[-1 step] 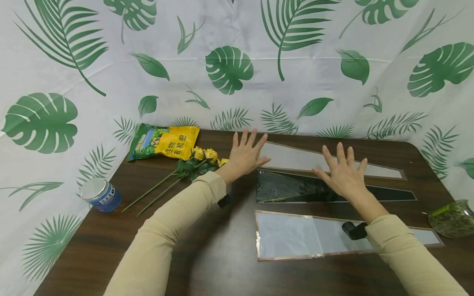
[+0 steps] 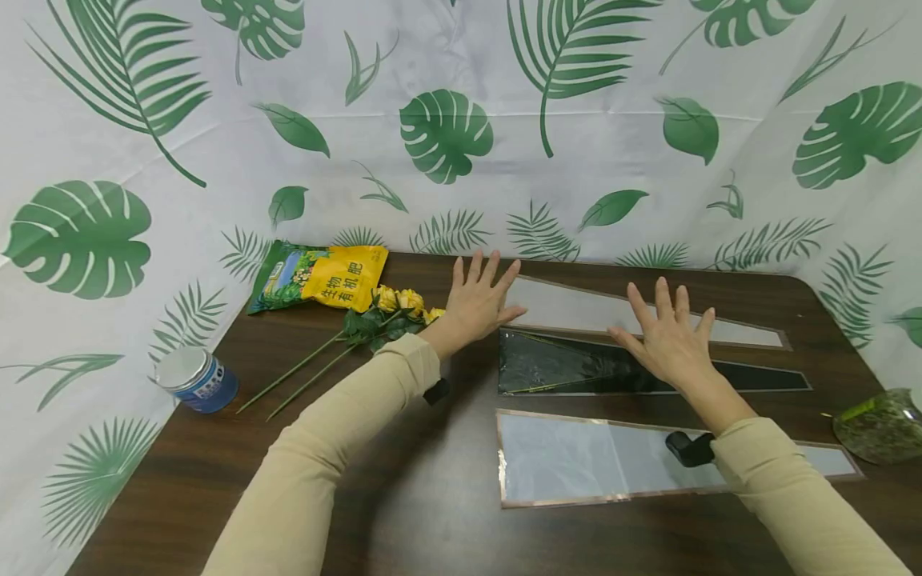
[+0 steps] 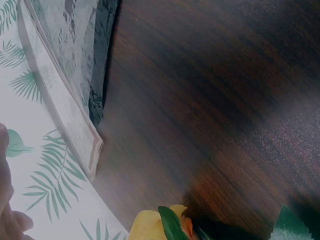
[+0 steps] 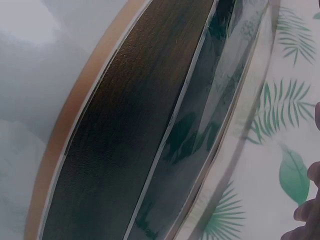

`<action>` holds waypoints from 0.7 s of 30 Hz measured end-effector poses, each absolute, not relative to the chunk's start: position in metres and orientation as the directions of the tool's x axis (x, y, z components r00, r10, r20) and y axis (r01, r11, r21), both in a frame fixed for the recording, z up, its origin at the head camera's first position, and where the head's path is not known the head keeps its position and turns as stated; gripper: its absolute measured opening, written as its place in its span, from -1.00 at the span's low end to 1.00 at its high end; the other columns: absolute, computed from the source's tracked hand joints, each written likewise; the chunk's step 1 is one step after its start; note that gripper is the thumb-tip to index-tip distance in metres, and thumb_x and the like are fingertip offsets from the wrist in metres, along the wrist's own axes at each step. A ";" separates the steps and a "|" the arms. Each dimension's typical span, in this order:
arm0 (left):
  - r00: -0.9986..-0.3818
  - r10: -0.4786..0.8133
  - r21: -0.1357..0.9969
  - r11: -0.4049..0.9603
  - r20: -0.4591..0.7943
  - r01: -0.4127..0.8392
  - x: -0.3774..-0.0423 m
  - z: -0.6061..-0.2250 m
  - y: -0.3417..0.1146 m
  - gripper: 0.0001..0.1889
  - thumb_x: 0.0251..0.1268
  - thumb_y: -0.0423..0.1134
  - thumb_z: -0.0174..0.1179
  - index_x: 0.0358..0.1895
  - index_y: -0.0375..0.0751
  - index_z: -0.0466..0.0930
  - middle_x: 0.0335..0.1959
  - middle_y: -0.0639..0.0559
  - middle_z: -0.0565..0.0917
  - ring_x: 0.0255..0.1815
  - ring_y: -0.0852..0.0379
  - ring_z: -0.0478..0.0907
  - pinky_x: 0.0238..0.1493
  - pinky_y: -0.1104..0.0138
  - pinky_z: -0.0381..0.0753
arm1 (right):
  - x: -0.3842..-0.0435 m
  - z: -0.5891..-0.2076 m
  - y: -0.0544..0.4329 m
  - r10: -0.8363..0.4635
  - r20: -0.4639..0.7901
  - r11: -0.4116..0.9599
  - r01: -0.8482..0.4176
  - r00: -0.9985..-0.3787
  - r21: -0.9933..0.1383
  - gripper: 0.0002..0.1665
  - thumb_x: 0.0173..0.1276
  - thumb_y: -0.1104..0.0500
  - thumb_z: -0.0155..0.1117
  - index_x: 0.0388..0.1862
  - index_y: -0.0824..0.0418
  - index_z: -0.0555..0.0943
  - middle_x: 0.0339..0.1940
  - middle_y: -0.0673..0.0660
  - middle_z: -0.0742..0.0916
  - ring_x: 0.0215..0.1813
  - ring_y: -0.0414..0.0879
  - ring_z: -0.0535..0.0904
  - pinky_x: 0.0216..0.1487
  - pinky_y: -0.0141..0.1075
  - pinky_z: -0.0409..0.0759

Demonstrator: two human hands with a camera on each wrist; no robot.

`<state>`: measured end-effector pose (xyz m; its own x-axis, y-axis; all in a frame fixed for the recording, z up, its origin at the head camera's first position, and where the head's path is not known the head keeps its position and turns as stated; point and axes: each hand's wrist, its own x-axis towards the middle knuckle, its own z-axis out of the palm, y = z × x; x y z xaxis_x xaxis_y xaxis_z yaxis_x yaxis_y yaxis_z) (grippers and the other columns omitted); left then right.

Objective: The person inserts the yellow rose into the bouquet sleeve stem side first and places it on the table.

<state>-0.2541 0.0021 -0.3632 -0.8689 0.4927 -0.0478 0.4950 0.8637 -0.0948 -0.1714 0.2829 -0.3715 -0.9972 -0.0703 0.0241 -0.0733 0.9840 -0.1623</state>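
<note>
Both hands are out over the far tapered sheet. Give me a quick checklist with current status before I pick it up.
1. Left hand at the wide end of the far tapered sheet, fingers spread, nothing gripped: ok.
2. Right hand open over the sheet's middle and the dark sheet beside it: ok.
3. Actual contact of either palm with the sheet: cannot tell.
4. Far sheet lies apart from the dark sheet, no overlap visible: ok.
5. Yellow roses lie close to the left wrist and could be brushed: not ok.
6. Near sheet sits under the right forearm, sleeve may drag it: not ok.
</note>
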 end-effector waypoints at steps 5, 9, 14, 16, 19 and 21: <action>-0.872 0.486 -0.088 0.868 -0.053 0.489 -0.253 -0.364 0.002 -0.21 0.35 0.37 -0.38 0.50 0.15 -0.41 0.54 -0.07 -0.31 0.52 -0.12 -0.44 0.43 -0.13 -0.36 | -0.170 -0.373 0.286 -0.074 0.024 0.983 -0.077 -0.997 -0.165 -0.04 0.38 -0.35 -0.12 0.54 0.07 -0.16 0.49 0.44 -0.17 0.45 0.44 -0.37 0.18 0.49 -0.45; -0.870 0.489 -0.036 0.870 -0.053 0.491 -0.254 -0.361 0.005 -0.21 0.36 0.35 -0.32 0.51 0.12 -0.35 0.54 -0.07 -0.28 0.52 -0.12 -0.43 0.44 -0.12 -0.38 | -0.168 -0.369 0.292 -0.061 0.029 0.985 -0.065 -0.998 -0.158 -0.05 0.38 -0.35 -0.12 0.54 0.09 -0.13 0.49 0.45 -0.14 0.46 0.43 -0.32 0.19 0.49 -0.40; -0.881 0.472 0.174 0.870 -0.027 0.461 -0.255 -0.357 0.007 -0.22 0.37 0.24 -0.12 0.51 -0.02 -0.14 0.52 -0.13 -0.03 0.52 -0.14 -0.16 0.46 -0.04 -0.16 | -0.175 -0.358 0.290 -0.085 0.106 0.970 -0.106 -0.991 -0.221 -0.13 0.40 -0.20 0.03 0.50 0.20 0.03 0.47 0.48 0.02 0.46 0.42 -0.15 0.25 0.45 -0.19; -0.891 0.453 0.317 0.850 -0.032 0.421 -0.253 -0.358 0.007 -0.24 0.37 0.14 -0.02 0.49 -0.12 -0.06 0.48 -0.17 0.10 0.48 -0.15 0.01 0.44 0.00 0.02 | -0.182 -0.359 0.283 -0.120 0.145 0.952 -0.155 -0.982 -0.266 -0.19 0.40 -0.07 0.12 0.46 0.28 0.12 0.43 0.51 0.12 0.43 0.43 -0.02 0.27 0.40 -0.04; -0.910 0.410 0.509 0.797 -0.062 0.324 -0.249 -0.365 0.009 -0.27 0.36 0.00 0.09 0.45 -0.28 0.04 0.40 -0.24 0.26 0.40 -0.15 0.21 0.35 0.05 0.24 | -0.194 -0.369 0.266 -0.181 0.179 0.923 -0.230 -0.967 -0.309 -0.28 0.36 0.07 0.19 0.38 0.37 0.24 0.35 0.53 0.28 0.34 0.45 0.17 0.23 0.32 0.19; -0.927 0.363 0.605 0.761 -0.097 0.235 -0.247 -0.371 0.011 -0.29 0.34 -0.06 0.13 0.43 -0.33 0.09 0.37 -0.26 0.29 0.37 -0.16 0.25 0.33 0.06 0.28 | -0.203 -0.378 0.254 -0.225 0.186 0.904 -0.276 -0.956 -0.328 -0.32 0.34 0.11 0.23 0.34 0.40 0.29 0.29 0.53 0.35 0.28 0.43 0.27 0.20 0.26 0.29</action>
